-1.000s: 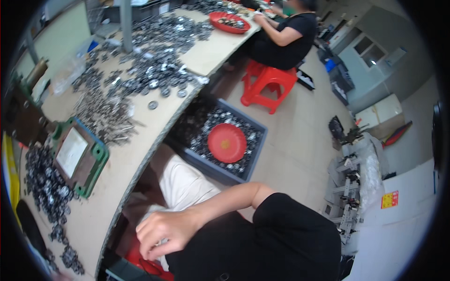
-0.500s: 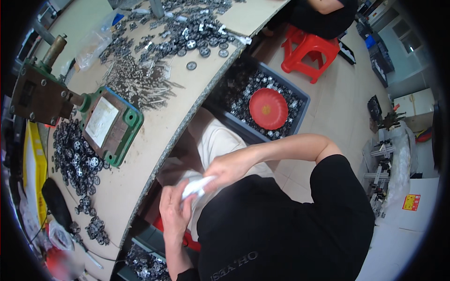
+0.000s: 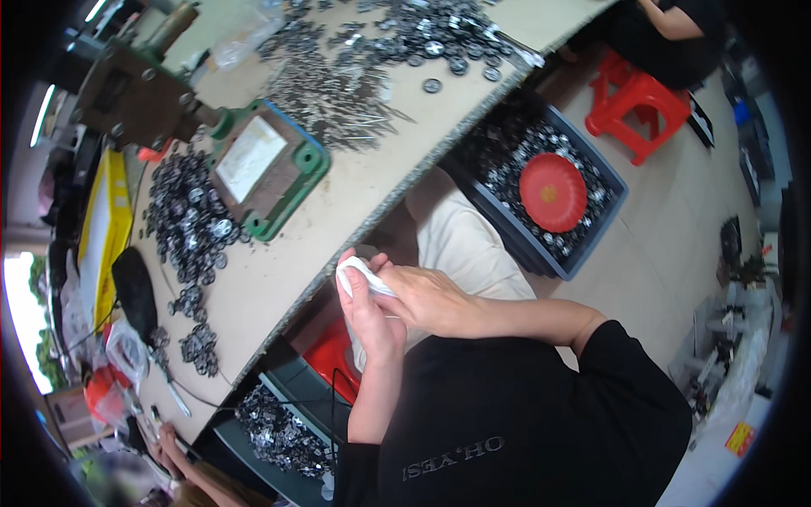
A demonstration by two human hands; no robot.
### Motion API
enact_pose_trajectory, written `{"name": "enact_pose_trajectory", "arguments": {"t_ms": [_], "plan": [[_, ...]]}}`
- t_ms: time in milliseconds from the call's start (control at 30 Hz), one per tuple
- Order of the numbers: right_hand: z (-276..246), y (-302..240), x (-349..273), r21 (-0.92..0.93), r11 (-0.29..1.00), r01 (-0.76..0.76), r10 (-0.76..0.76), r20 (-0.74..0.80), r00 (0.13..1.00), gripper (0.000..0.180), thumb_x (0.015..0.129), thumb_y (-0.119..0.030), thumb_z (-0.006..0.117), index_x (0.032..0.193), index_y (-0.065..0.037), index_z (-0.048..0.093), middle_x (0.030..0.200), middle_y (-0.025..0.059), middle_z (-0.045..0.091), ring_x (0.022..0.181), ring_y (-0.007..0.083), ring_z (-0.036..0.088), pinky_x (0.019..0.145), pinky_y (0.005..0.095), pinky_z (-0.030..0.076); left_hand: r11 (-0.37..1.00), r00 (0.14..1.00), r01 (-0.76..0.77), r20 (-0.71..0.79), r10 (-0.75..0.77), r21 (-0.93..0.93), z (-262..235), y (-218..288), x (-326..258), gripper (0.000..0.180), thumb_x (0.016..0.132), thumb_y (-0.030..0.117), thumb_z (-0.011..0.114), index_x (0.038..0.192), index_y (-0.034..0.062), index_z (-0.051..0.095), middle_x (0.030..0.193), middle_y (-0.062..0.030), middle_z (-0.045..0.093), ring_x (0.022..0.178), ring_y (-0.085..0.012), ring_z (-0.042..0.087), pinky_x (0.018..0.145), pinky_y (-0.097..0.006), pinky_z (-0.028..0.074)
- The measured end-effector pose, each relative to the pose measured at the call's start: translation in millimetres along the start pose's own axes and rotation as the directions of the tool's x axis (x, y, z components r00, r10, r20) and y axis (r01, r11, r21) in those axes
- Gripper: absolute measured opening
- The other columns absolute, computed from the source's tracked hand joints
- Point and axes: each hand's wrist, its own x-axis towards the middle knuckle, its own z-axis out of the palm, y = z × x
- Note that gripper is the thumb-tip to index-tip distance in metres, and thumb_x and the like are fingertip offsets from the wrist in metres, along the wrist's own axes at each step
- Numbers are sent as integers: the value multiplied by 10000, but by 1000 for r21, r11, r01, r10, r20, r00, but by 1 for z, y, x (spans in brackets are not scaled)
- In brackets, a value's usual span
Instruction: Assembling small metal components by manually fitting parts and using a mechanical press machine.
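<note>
A crumpled white cloth or tissue (image 3: 365,275) is bunched between my two hands, over my lap by the bench edge. My left hand (image 3: 370,319) grips it with the thumb laid across the front. From the other side my right hand (image 3: 435,300) presses onto the cloth, its fingertips partly hidden behind it. The bench (image 3: 291,275) lies just beyond and to the left of my hands. On it stands a green and brown hand press (image 3: 296,198) with a pale pad on its base.
Small black wheel-like parts (image 3: 182,211) lie heaped beside the press, with metal pins (image 3: 334,101) behind it. A grey bin (image 3: 583,262) of parts holds a red bowl (image 3: 553,193). Another bin (image 3: 308,397) stands lower left. A person sits on a red stool (image 3: 634,106); another person's hands (image 3: 173,448) show lower left.
The view has shifted, so the bench and bins appear moved right and up. My hands have come closer together around the white cloth, the right now overlapping the left.
</note>
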Motion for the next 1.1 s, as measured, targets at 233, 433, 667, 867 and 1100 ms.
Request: {"name": "enact_pose_trajectory", "arguments": {"t_ms": [233,433,667,867,1100], "plan": [[-19,-19,15,-77,948,308,-317,-162,935,379,765,-234,611,1097,-72,525,1179,159,454,1202,330,351,970,472,279,876,973,221,154,-170,-428,15,22,2,587,870,609,328,1080,84,485,1046,-55,536,1013,-185,507,905,-323,403],[-25,4,36,-31,856,516,-486,-390,782,150,753,-39,558,894,-12,517,750,103,581,684,254,563,648,315,441,866,929,309,321,-186,-392,40,24,-5,660,921,541,238,1377,64,214,1341,-115,353,1254,-274,344,1034,-374,286],[-21,-32,56,-291,935,204,-330,-498,802,353,801,-136,526,1146,-74,493,1158,175,478,1061,286,474,872,406,317,994,953,9,303,26,-113,40,29,-1,664,936,508,221,1388,23,172,1340,-138,344,1250,-258,344,1038,-377,270],[-17,-34,62,-121,908,401,-415,-386,824,431,888,-323,462,1227,-59,431,1335,234,280,1239,377,275,998,452,189,873,890,-408,98,446,-268,22,87,23,484,966,391,307,629,65,431,514,-21,389,421,-110,356,383,-251,279],[-23,39,106,-266,936,232,-344,-538,770,383,792,-111,558,1149,-18,456,1286,221,349,1182,363,367,985,446,263,690,796,-456,-89,599,563,-41,243,212,594,938,459,337,457,113,347,440,56,289,368,-68,259,373,-249,201]]}}
